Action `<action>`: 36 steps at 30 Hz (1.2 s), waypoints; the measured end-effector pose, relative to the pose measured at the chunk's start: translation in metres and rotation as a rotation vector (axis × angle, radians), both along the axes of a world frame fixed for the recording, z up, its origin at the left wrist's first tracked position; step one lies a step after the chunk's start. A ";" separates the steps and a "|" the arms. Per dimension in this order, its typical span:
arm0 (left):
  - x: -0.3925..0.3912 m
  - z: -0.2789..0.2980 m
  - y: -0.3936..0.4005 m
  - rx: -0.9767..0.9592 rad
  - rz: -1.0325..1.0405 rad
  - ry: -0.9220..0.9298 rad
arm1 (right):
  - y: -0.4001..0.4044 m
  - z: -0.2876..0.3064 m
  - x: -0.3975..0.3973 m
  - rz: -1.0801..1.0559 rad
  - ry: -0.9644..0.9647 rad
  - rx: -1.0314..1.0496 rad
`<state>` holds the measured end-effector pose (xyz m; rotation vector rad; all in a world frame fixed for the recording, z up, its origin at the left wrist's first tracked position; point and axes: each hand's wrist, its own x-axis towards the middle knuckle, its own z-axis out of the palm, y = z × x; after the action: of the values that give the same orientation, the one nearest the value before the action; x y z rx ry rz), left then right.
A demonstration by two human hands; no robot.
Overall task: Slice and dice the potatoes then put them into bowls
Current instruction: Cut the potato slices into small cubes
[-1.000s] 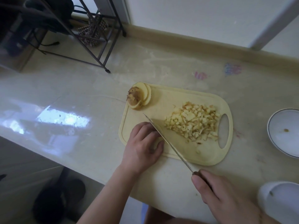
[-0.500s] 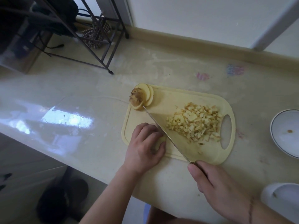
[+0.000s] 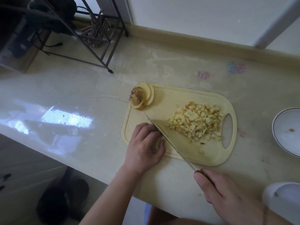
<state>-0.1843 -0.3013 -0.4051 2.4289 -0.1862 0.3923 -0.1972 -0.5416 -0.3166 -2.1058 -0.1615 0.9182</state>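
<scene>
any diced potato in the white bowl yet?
No: the white bowl holds only one small speck; the diced potato sits piled on the cutting board.

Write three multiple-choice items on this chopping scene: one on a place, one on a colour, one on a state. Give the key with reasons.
1. Where does the pile of diced potato lie?
A. in the bowl
B. on the cutting board, near its handle hole
C. on the bare counter

2. What colour is the cutting board?
A. pale yellow
B. red
C. black

3. What does the right hand do?
A. lies flat
B. lifts the bowl
C. holds the knife

Key: 1 B, the dice sit beside the hole; 2 A, the board shows pale yellow; 3 C, its grip is on the handle while the left hand holds slices at the blade.
</scene>
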 end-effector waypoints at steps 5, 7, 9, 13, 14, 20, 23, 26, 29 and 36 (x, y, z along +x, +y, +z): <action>0.001 0.002 -0.001 -0.006 0.000 0.002 | 0.007 -0.004 0.006 0.014 -0.037 0.008; 0.001 0.002 -0.001 -0.007 0.002 0.005 | 0.017 -0.007 0.012 0.027 -0.083 0.004; 0.000 0.003 0.000 -0.004 0.005 0.004 | 0.023 -0.010 0.015 0.044 -0.133 0.001; 0.000 0.004 -0.001 0.001 0.006 0.001 | 0.018 -0.011 0.008 0.053 -0.175 0.009; 0.000 0.004 -0.001 -0.003 0.007 0.001 | 0.016 -0.010 0.006 0.046 -0.173 0.014; -0.004 0.002 0.001 -0.005 0.009 -0.014 | 0.011 -0.005 0.002 0.010 -0.162 0.027; -0.006 0.001 0.001 -0.010 0.027 -0.019 | 0.010 -0.005 -0.003 0.008 -0.137 0.021; -0.006 0.000 0.002 -0.016 0.028 -0.012 | 0.008 -0.005 -0.003 0.018 -0.111 0.000; -0.006 0.000 0.001 -0.019 0.034 -0.016 | 0.004 -0.003 -0.004 0.034 -0.084 -0.019; -0.005 0.003 0.001 -0.021 0.040 -0.016 | 0.028 -0.011 0.017 0.050 -0.135 0.007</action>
<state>-0.1888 -0.2999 -0.4022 2.4127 -0.1405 0.4289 -0.1806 -0.5132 -0.3280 -2.1664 -0.2876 0.8035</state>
